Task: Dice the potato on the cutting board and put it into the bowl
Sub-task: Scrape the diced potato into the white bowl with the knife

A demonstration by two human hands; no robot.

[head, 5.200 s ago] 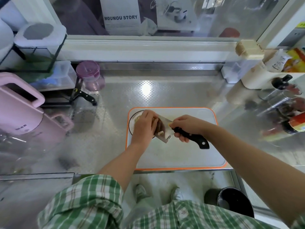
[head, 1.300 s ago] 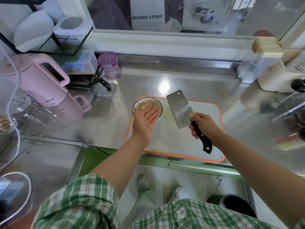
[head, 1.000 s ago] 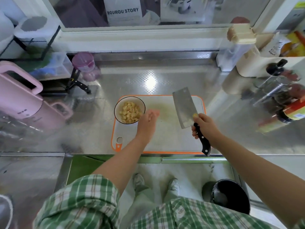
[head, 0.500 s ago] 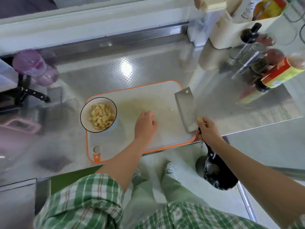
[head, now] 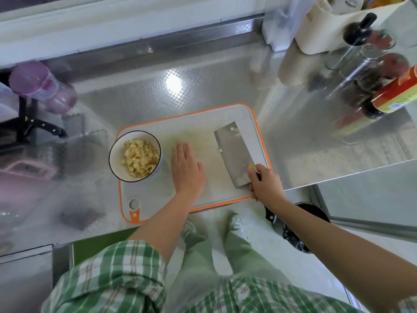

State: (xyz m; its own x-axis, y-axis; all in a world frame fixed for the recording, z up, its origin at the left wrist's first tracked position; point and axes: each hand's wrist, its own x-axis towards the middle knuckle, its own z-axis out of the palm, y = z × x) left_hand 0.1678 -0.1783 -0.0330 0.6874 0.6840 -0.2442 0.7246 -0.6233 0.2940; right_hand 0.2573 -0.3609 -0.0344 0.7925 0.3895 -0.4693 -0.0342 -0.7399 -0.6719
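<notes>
A white bowl (head: 115, 162) with a dark rim stands on the left end of the orange-edged cutting board (head: 259, 143) and holds diced potato (head: 138, 158). My left hand (head: 186, 169) lies flat on the middle of the board, fingers straight, just right of the bowl. A cleaver (head: 232, 152) lies flat on the board's right side, with one small potato bit on its blade. My right hand (head: 265, 185) grips the cleaver's black handle at the board's near right corner.
The board sits on a steel counter (head: 316, 145). Sauce bottles and shakers (head: 381, 86) crowd the far right, a purple-lidded jar (head: 42, 86) and a black-handled tool (head: 33, 125) the far left. A black bin (head: 300, 227) stands on the floor under my right arm.
My left hand left the bowl and settled flat on the board. My right hand lowered the raised cleaver until its blade lay flat on the board. The camera tilted downward.
</notes>
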